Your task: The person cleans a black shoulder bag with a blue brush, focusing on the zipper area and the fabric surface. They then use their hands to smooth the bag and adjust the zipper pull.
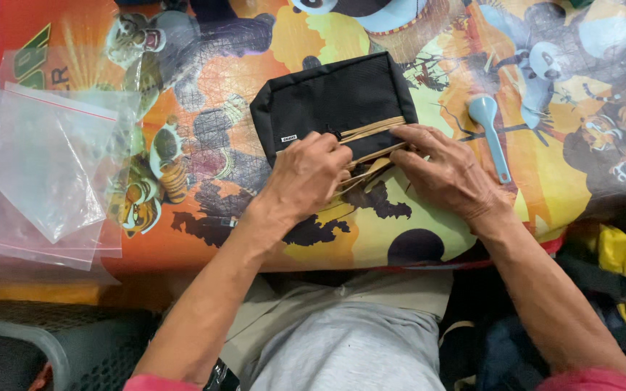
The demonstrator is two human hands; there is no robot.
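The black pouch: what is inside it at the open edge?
At the opening of the black pouch, tan wooden sticks show between the left hand and right hand. How far they reach inside is covered by the fabric.

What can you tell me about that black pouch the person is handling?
The black pouch looks like woven fabric, roughly rectangular with rounded corners and a small pale tag on its front. It lies flat on the colourful cartoon-printed table cover. Tan strips show along its near edge, where the left hand and right hand both press on it.
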